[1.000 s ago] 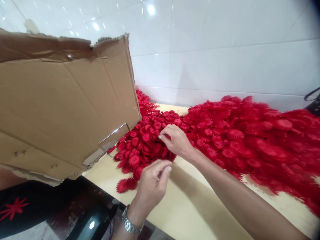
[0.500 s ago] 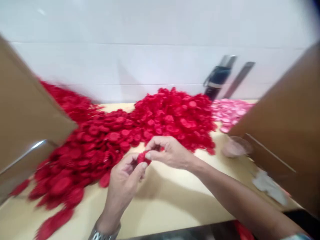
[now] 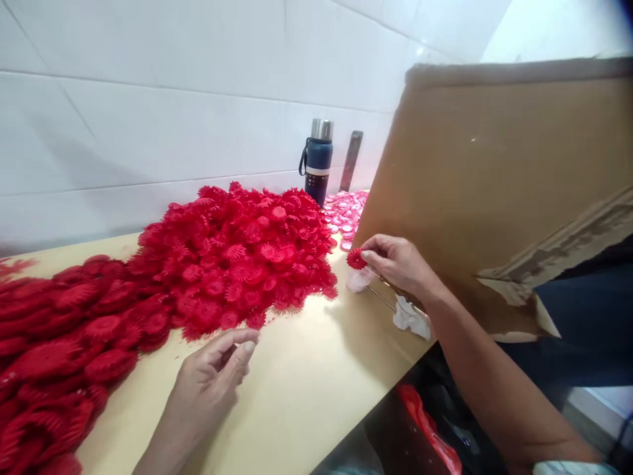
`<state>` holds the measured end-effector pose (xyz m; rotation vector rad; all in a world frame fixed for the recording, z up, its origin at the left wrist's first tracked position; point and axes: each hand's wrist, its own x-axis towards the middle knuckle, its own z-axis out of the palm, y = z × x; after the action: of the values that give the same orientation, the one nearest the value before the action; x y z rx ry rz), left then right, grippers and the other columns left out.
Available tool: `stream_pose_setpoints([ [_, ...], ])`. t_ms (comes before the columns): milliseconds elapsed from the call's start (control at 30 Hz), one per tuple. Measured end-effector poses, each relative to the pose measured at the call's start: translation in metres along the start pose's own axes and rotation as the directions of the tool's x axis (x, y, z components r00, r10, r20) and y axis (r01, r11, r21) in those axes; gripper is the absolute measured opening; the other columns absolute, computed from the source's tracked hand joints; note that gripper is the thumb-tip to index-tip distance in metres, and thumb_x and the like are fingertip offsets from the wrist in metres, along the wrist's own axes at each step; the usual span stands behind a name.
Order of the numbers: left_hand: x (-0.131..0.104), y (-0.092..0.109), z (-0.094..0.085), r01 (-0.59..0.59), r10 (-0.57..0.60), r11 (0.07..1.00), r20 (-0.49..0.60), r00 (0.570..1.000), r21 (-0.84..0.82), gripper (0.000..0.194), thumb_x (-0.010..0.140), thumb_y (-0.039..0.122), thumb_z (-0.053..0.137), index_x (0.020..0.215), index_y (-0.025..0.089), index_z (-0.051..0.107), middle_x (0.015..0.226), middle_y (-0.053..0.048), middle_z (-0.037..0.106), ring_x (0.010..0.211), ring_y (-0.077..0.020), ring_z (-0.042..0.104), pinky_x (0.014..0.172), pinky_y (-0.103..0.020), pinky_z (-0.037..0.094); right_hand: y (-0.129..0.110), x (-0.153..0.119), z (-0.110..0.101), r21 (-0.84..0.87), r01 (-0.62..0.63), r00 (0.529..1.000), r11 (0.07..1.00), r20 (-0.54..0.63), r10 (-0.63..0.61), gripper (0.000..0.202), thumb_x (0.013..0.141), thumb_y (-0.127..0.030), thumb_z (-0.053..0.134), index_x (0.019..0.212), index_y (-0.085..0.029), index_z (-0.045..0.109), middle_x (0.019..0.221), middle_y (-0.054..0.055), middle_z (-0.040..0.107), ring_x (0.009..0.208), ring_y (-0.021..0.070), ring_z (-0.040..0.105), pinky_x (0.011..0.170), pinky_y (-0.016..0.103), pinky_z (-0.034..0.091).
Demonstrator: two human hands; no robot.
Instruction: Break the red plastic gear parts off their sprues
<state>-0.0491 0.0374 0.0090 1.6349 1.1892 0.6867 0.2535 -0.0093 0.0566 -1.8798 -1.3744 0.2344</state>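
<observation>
A small red fringed flower piece is pinched between the thumb and fingers of my right hand, out to the right. Just below it stands a small translucent dish, with a thin rod leaning from it toward a crumpled white tissue. My left hand is over the table near the front edge of a big heap of red flower pieces. Its fingers are curled, with the thumb and index tips close together and nothing visible between them. Larger, darker red flower pieces lie piled at the left.
A dark blue bottle stands against the white tiled wall beside a dark upright strip. Pink petal pieces lie behind the dish. A large cardboard sheet rises at the right. Below the table edge is a red item.
Both hands held a red piece together; now my right hand has carried one rightward to the dish, apart from my left. The view has swung right, and the left cardboard is out of view.
</observation>
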Motion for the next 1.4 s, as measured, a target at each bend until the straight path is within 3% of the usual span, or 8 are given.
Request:
stream_pose_setpoints([
  [233, 0.002, -0.022, 0.014, 0.121, -0.126, 0.986, -0.038, 0.991, -0.111, 0.041, 0.066, 0.052, 0.061, 0.084, 0.016, 0.065, 0.059, 0.000, 0.056, 0.051, -0.0115, 0.049, 0.047, -0.021, 0.041, 0.032, 0.015, 0.010, -0.417, -0.045, 0.985, 0.908, 0.135, 0.111, 0.018, 0.077, -0.018, 0.048, 0.078, -0.016, 0.066, 0.074, 0.003, 0.067, 0.063, 0.0116, 0.056, 0.050, 0.019, 0.031],
  [633, 0.002, -0.035, 0.016, 0.096, -0.094, 0.993, 0.025, 0.995, -0.067, 0.041, 0.067, 0.055, 0.059, 0.081, 0.017, 0.066, 0.064, -0.002, 0.060, 0.055, -0.0139, 0.052, 0.051, -0.022, 0.045, 0.027, 0.016, 0.020, -0.618, -0.023, 0.976, 0.786, 0.155, 0.150, 0.017, 0.068, -0.012, 0.050, 0.060, -0.017, 0.064, 0.064, 0.005, 0.063, 0.056, 0.0142, 0.053, 0.049, 0.025, 0.021],
  [800, 0.001, -0.035, 0.016, 0.085, -0.084, 0.996, 0.018, 0.996, -0.038, 0.041, 0.067, 0.055, 0.059, 0.082, 0.017, 0.067, 0.069, -0.004, 0.063, 0.058, -0.0152, 0.055, 0.052, -0.022, 0.046, 0.030, 0.017, 0.018, -0.542, -0.031, 0.979, 0.840, 0.153, 0.135, 0.016, 0.070, -0.014, 0.051, 0.059, -0.016, 0.063, 0.063, 0.004, 0.062, 0.056, 0.0126, 0.051, 0.049, 0.024, 0.024],
  [1000, 0.000, -0.028, 0.018, 0.095, -0.096, 0.994, -0.021, 0.995, -0.057, 0.039, 0.066, 0.052, 0.060, 0.079, 0.016, 0.068, 0.066, -0.003, 0.063, 0.053, -0.0140, 0.054, 0.051, -0.022, 0.046, 0.039, 0.019, 0.005, -0.340, -0.063, 0.976, 0.938, 0.175, 0.129, 0.019, 0.076, -0.026, 0.049, 0.074, -0.014, 0.064, 0.060, 0.000, 0.059, 0.051, 0.0087, 0.047, 0.045, 0.019, 0.030],
  [1100, 0.000, -0.028, 0.017, 0.096, -0.097, 0.994, -0.018, 0.995, -0.060, 0.039, 0.065, 0.053, 0.061, 0.078, 0.017, 0.068, 0.066, -0.003, 0.063, 0.053, -0.0139, 0.054, 0.050, -0.022, 0.046, 0.041, 0.018, 0.001, -0.187, -0.134, 0.977, 0.973, 0.140, 0.162, 0.019, 0.075, -0.029, 0.050, 0.073, -0.013, 0.062, 0.057, -0.001, 0.055, 0.047, 0.0075, 0.043, 0.043, 0.018, 0.030],
  [1233, 0.001, -0.028, 0.016, 0.092, -0.092, 0.994, -0.007, 0.996, -0.064, 0.039, 0.065, 0.053, 0.061, 0.078, 0.017, 0.068, 0.066, -0.004, 0.063, 0.054, -0.0146, 0.055, 0.050, -0.023, 0.046, 0.038, 0.014, 0.002, 0.011, -0.215, 0.970, 0.977, 0.118, 0.212, 0.017, 0.070, -0.029, 0.055, 0.067, -0.013, 0.058, 0.052, -0.003, 0.049, 0.044, 0.0058, 0.038, 0.041, 0.018, 0.027],
  [1400, 0.001, -0.032, 0.016, 0.116, -0.116, 0.991, 0.000, 0.993, -0.064, 0.043, 0.063, 0.056, 0.060, 0.079, 0.016, 0.068, 0.069, -0.005, 0.064, 0.056, -0.0152, 0.055, 0.051, -0.023, 0.046, 0.031, 0.011, 0.004, 0.127, -0.257, 0.964, 0.958, 0.105, 0.244, 0.017, 0.067, -0.030, 0.058, 0.063, -0.013, 0.055, 0.048, -0.005, 0.046, 0.041, 0.0051, 0.036, 0.040, 0.018, 0.026],
])
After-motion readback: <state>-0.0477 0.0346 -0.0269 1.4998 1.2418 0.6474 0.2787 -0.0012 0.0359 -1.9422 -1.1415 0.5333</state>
